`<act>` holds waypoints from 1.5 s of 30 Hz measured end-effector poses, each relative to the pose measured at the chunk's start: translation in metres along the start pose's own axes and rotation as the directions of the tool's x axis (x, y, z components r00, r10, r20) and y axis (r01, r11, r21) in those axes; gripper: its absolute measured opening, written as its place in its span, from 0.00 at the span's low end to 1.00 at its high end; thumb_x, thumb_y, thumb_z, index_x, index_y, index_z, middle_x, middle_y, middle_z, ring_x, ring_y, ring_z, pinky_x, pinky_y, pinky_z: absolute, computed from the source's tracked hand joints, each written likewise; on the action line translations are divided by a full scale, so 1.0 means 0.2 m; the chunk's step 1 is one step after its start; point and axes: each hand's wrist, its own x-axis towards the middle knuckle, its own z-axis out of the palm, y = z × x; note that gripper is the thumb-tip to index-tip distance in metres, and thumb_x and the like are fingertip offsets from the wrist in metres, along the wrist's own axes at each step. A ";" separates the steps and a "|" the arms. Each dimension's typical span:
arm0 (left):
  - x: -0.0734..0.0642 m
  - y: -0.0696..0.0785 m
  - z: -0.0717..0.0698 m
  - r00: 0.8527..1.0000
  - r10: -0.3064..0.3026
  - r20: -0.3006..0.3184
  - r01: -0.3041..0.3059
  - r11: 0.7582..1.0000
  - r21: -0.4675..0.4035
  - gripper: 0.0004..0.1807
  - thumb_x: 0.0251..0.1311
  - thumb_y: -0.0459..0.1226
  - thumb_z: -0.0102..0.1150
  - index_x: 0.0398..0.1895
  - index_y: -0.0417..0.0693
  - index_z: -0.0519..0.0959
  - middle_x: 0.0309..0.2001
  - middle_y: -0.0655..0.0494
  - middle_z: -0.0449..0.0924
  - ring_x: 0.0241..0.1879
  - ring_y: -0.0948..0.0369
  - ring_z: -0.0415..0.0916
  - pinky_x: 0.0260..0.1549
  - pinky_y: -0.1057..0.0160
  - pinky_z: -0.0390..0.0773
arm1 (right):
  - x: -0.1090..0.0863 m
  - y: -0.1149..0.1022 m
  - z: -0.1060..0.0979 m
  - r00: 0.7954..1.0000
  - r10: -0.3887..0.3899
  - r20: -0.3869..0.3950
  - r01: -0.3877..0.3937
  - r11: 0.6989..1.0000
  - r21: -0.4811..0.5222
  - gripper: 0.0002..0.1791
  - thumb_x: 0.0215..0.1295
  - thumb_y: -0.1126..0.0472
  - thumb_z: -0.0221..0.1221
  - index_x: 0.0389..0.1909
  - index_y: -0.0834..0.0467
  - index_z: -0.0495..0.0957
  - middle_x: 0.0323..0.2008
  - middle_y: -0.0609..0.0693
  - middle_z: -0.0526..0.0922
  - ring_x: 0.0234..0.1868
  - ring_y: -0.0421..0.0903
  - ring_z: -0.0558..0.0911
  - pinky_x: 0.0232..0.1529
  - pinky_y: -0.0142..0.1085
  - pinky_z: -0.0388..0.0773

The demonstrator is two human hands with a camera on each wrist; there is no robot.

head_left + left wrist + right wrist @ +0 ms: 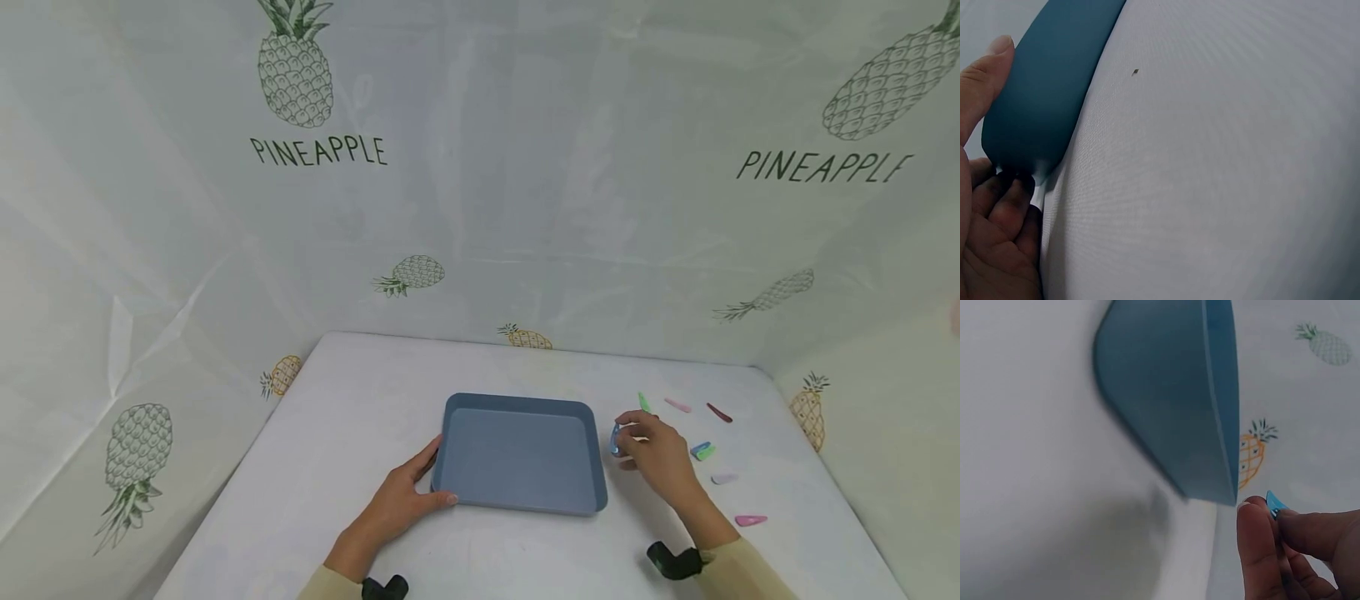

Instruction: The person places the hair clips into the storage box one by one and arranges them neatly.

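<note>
Now right hand (656, 454) pinches a blue clip (615, 441) beside the tray (521, 454); left hand (396, 504) grips the tray's corner. Probably a carry step; next move calls for clearing the tray's side.

Soft, diffuse light left the head view greyish, with pale sheen on the sheet (525, 192) and a faint shadow below the right grip (657, 457), while the dimmer wrist views showed a darkened right edge and, on the tabletop (1035, 425), a blurred shadow.
</note>
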 end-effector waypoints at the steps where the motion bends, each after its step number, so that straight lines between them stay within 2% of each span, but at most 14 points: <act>1: 0.00 0.00 0.00 1.000 0.000 -0.001 0.000 1.000 0.002 0.57 0.56 0.56 0.78 0.85 0.62 0.56 0.81 0.49 0.63 0.80 0.44 0.59 0.77 0.33 0.58 | 0.01 -0.02 0.01 1.000 0.000 -0.002 0.000 1.000 0.002 0.14 0.74 0.69 0.59 0.58 0.64 0.79 0.45 0.63 0.87 0.36 0.48 0.91 0.32 0.35 0.90; 10: 0.00 0.00 0.00 1.000 0.009 0.002 -0.009 1.000 0.010 0.57 0.56 0.58 0.78 0.86 0.62 0.56 0.81 0.48 0.63 0.80 0.43 0.60 0.77 0.33 0.58 | 0.04 -0.14 0.13 1.000 -0.022 0.005 0.021 0.996 0.092 0.15 0.72 0.71 0.61 0.57 0.65 0.82 0.44 0.62 0.86 0.35 0.49 0.90 0.32 0.35 0.90; 15: 0.00 0.00 0.00 1.000 0.018 0.006 -0.018 1.000 0.012 0.57 0.56 0.58 0.77 0.86 0.60 0.56 0.80 0.48 0.63 0.80 0.43 0.61 0.77 0.34 0.59 | 0.06 -0.19 0.23 0.999 -0.032 0.031 0.028 0.991 0.131 0.16 0.71 0.73 0.62 0.58 0.65 0.83 0.45 0.62 0.87 0.34 0.48 0.90 0.31 0.34 0.89; 28: -0.01 0.00 0.00 1.000 0.016 0.001 -0.016 1.000 0.015 0.57 0.56 0.57 0.77 0.85 0.60 0.57 0.80 0.49 0.64 0.81 0.43 0.59 0.77 0.33 0.59 | 0.11 -0.30 0.51 0.997 -0.053 0.058 0.036 0.963 0.266 0.15 0.67 0.75 0.64 0.53 0.64 0.85 0.37 0.59 0.87 0.31 0.52 0.90 0.27 0.36 0.89; 35: -0.01 0.01 0.00 1.000 0.024 0.017 -0.024 0.999 0.022 0.57 0.56 0.58 0.77 0.85 0.59 0.56 0.80 0.49 0.64 0.81 0.44 0.57 0.77 0.33 0.59 | 0.13 -0.32 0.61 0.993 -0.057 0.099 0.029 0.962 0.271 0.15 0.67 0.74 0.63 0.53 0.63 0.85 0.34 0.57 0.86 0.29 0.48 0.88 0.27 0.37 0.89; 41: -0.01 0.01 -0.01 1.000 0.024 0.012 -0.024 0.999 0.030 0.56 0.57 0.57 0.77 0.85 0.60 0.56 0.80 0.50 0.64 0.81 0.43 0.57 0.77 0.33 0.58 | 0.16 -0.36 0.71 0.987 -0.048 0.156 0.006 0.966 0.257 0.16 0.65 0.73 0.63 0.54 0.67 0.83 0.33 0.56 0.86 0.27 0.46 0.88 0.27 0.39 0.89; 45: -0.01 0.01 -0.01 1.000 0.023 0.013 -0.023 0.999 0.035 0.56 0.57 0.58 0.76 0.85 0.61 0.57 0.80 0.51 0.65 0.81 0.44 0.57 0.77 0.33 0.59 | 0.17 -0.38 0.77 0.978 -0.069 0.195 0.019 0.969 0.247 0.16 0.65 0.73 0.63 0.54 0.69 0.82 0.31 0.54 0.85 0.24 0.44 0.87 0.26 0.39 0.89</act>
